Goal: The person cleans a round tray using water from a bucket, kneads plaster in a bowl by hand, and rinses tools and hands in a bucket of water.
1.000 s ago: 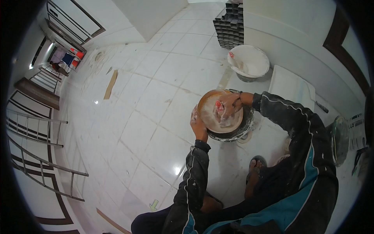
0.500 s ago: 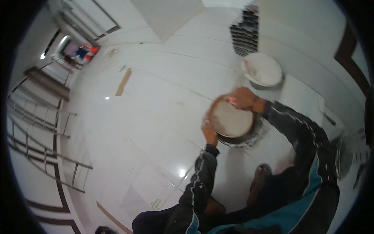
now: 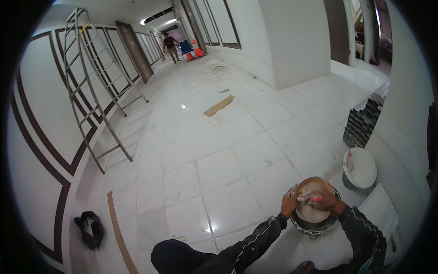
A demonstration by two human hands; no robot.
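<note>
A round brown-rimmed pan (image 3: 311, 216) with pale, wet-looking material in it sits tilted in the mouth of a black bucket (image 3: 315, 228) on the floor; whether it is a bowl or a sieve I cannot tell. My left hand (image 3: 288, 204) is closed on its left rim. Over the pan, my right hand (image 3: 326, 202) is closed around a red-handled tool (image 3: 315, 199), whose working end is blurred. A second bucket (image 3: 363, 171), holding white material and another red-handled tool (image 3: 350, 156), stands just beyond my right hand.
A white board (image 3: 379, 208) lies at right. Dark stacked pieces (image 3: 362, 122) lean by the wall. A metal ladder (image 3: 93, 91) stands left, near a black bag (image 3: 90, 230). Cardboard strips (image 3: 219, 106) lie on the tiles. Down the corridor are a person (image 3: 170, 45) and orange cones (image 3: 198, 52).
My view has lifted toward the corridor, so the buckets and hands appear lower and farther right. My right hand has shifted from the pan's far rim to over its middle.
</note>
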